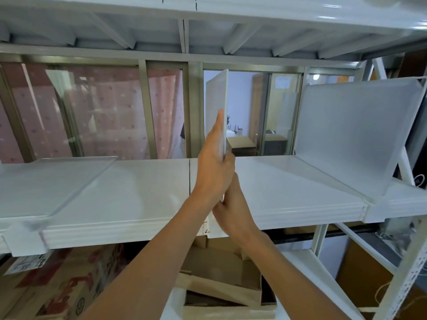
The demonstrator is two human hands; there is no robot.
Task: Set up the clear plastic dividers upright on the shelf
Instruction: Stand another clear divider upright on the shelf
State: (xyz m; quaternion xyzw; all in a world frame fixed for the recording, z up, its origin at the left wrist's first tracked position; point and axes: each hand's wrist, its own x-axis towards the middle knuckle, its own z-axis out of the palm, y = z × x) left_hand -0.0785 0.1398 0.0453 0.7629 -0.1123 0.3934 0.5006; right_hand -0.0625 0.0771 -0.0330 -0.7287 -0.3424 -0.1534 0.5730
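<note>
Divider [217, 93] held upright on shelf [288, 181]; left hand [213, 172] flat on its face, thumb round edge; right hand [233, 211] grips its foot; next: seat squarely, release.

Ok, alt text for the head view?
The left hand and right hand hold a clear divider upright and edge-on at the middle of a white shelf. A flat divider lies at left; a tilted divider stands at right.
</note>
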